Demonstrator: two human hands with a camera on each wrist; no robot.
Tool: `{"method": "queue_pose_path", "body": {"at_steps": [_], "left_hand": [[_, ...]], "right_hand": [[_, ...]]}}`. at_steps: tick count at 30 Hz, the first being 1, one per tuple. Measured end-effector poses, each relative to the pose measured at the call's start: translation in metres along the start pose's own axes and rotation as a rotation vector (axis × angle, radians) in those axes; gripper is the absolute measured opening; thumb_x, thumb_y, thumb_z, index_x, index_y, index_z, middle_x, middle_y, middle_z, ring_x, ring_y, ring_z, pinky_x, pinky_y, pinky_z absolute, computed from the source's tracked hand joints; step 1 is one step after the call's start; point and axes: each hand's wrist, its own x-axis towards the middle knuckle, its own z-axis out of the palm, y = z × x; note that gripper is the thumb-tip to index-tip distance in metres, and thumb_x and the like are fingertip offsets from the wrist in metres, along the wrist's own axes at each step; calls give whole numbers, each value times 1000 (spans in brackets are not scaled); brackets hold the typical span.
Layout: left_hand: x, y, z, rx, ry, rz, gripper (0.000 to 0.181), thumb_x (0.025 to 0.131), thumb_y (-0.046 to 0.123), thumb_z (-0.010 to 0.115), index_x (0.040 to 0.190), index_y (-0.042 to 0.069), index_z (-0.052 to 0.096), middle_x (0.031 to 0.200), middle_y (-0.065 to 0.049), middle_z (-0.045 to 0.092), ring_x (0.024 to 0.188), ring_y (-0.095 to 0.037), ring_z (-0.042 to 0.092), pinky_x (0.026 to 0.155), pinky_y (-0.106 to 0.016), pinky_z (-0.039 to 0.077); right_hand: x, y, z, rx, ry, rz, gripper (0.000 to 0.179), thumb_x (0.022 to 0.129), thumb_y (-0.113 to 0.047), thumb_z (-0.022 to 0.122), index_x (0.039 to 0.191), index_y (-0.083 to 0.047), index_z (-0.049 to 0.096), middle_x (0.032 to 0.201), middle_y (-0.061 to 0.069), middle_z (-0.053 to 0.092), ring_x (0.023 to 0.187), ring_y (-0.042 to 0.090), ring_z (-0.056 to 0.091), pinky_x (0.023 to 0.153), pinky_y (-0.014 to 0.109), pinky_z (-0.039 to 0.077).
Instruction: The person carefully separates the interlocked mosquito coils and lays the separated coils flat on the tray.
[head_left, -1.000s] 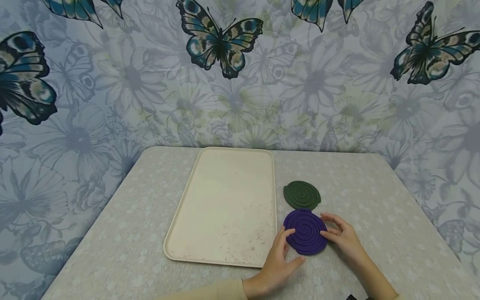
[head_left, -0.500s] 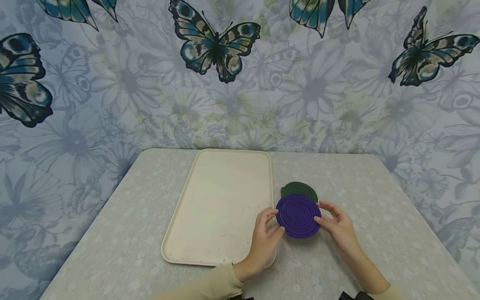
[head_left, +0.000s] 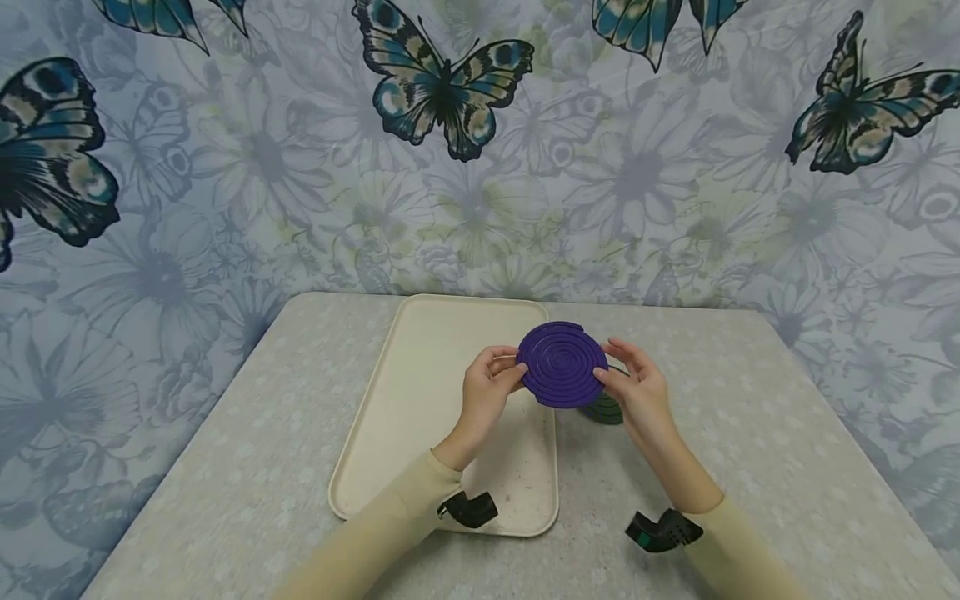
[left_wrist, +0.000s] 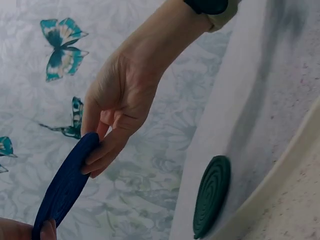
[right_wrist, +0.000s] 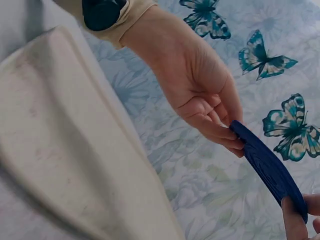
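A purple spiral coil (head_left: 562,364), round and flat like a wound-up clay rope, is held raised and tilted toward the head camera. My left hand (head_left: 483,396) pinches its left edge, thumb on the near face. My right hand (head_left: 643,396) pinches the opposite edge the same way. In the left wrist view the coil (left_wrist: 65,182) shows nearly edge-on, with the right hand (left_wrist: 122,97) gripping its upper end. The right wrist view shows the left hand (right_wrist: 197,85) on the coil (right_wrist: 270,167). A green spiral coil (head_left: 603,408) lies on the table, partly hidden behind the purple one and the right hand.
A cream rectangular tray (head_left: 420,400) with a low rim and dark specks lies left of the green coil, under the left hand. The pale patterned table (head_left: 750,433) reaches back to a wall (head_left: 300,208) with butterfly wallpaper. Black straps (head_left: 468,508) sit on both wrists.
The purple coil was lying on the table in front of the green one. Both hands have lifted it and moved it away from the body and left, over the tray's right edge, tilting it up.
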Motion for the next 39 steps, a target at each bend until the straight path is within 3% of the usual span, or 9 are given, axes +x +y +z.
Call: {"method": "queue_pose_path", "body": {"at_steps": [5, 11, 16, 20, 25, 30, 35, 39], "left_hand": [[16, 15, -5, -38, 55, 43, 24, 89, -2, 61, 112, -6, 57, 99, -20, 67, 77, -3, 67, 75, -22, 58], [26, 29, -11, -34, 84, 94, 17, 88, -3, 61, 104, -9, 60, 87, -3, 64, 75, -2, 67, 74, -21, 58], [24, 32, -12, -1, 83, 101, 15, 88, -4, 61, 102, -10, 61, 91, -7, 66, 75, -1, 67, 75, -22, 59], [22, 31, -11, 62, 76, 105, 20, 88, -4, 61, 107, -8, 63, 109, -17, 66, 75, 1, 66, 77, -21, 58], [19, 27, -11, 242, -4, 109, 30, 88, -2, 62, 118, 0, 64, 131, -15, 58, 87, -14, 68, 77, -24, 58], [15, 22, -8, 418, -109, 89, 33, 93, 15, 61, 126, 11, 62, 140, -11, 48, 108, -30, 61, 84, -33, 56], [11, 21, -2, 477, -196, 65, 41, 95, 27, 58, 135, 20, 55, 142, -13, 42, 111, -30, 56, 87, -37, 55], [8, 20, 3, 473, -215, 54, 44, 96, 29, 57, 138, 22, 50, 138, -16, 40, 110, -31, 55, 90, -38, 55]], "right_hand": [[13, -8, 16, 45, 16, 8, 51, 89, 8, 58, 133, -13, 44, 122, 0, 49, 87, 3, 64, 71, 13, 55], [22, -18, 32, 188, -72, -10, 54, 91, 8, 54, 140, -7, 37, 97, -2, 68, 82, 6, 68, 70, 15, 56], [20, -20, 35, 207, -137, -15, 55, 91, 8, 54, 142, -5, 35, 98, -1, 71, 80, 7, 69, 68, 16, 57], [17, -21, 35, 184, -146, -6, 62, 91, 8, 53, 147, -6, 29, 101, -1, 70, 81, 6, 69, 68, 16, 57], [15, -21, 35, 188, -153, -9, 58, 92, 5, 53, 145, -7, 32, 98, -2, 70, 79, 6, 68, 68, 16, 56], [14, -20, 36, 200, -193, -37, 42, 95, -2, 51, 136, -4, 41, 100, -3, 68, 82, 7, 66, 76, 19, 57], [13, -16, 38, 156, -253, -85, 29, 98, -7, 48, 127, -9, 49, 107, -4, 62, 91, 6, 64, 87, 21, 55], [14, -12, 38, 96, -289, -143, 30, 100, -12, 47, 129, -9, 48, 110, -6, 61, 97, 5, 62, 89, 21, 54]]}}
